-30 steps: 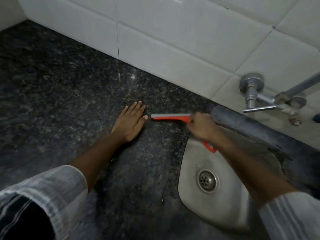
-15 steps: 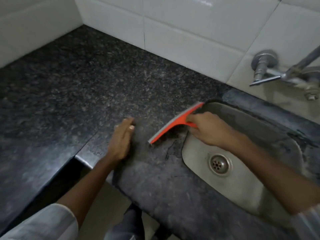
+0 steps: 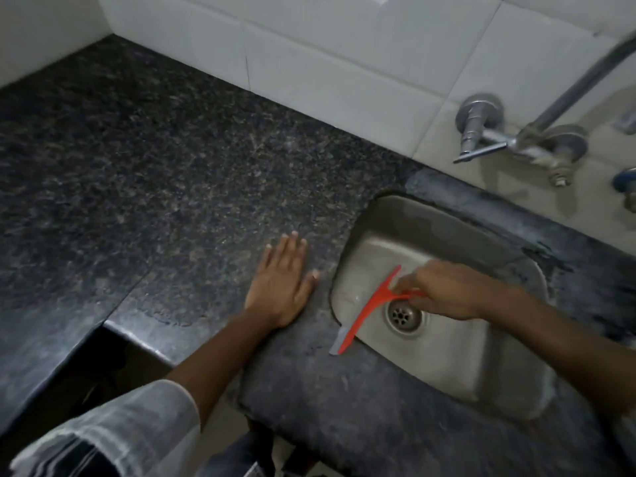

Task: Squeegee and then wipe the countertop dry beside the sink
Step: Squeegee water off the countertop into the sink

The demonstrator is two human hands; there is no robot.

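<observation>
A dark speckled granite countertop [image 3: 172, 187] runs left of a steel sink [image 3: 444, 352]. My right hand [image 3: 444, 290] is shut on the handle of a red squeegee [image 3: 370, 308]. Its blade hangs over the sink's left side beside the drain [image 3: 402, 315], and its lower tip reaches over the front-left rim. My left hand [image 3: 282, 287] lies flat and open on the countertop just left of the sink. A small wet patch [image 3: 172, 318] shows near the counter's front edge.
White wall tiles [image 3: 309, 53] back the counter. A metal tap [image 3: 516, 139] with a lever juts from the wall above the sink. The counter's front edge steps back at lower left, with a dark gap [image 3: 89, 373] below it.
My right hand has swept the squeegee off the countertop, rightwards and towards me, into the sink. My left hand has turned flat again and sits close to the sink rim.
</observation>
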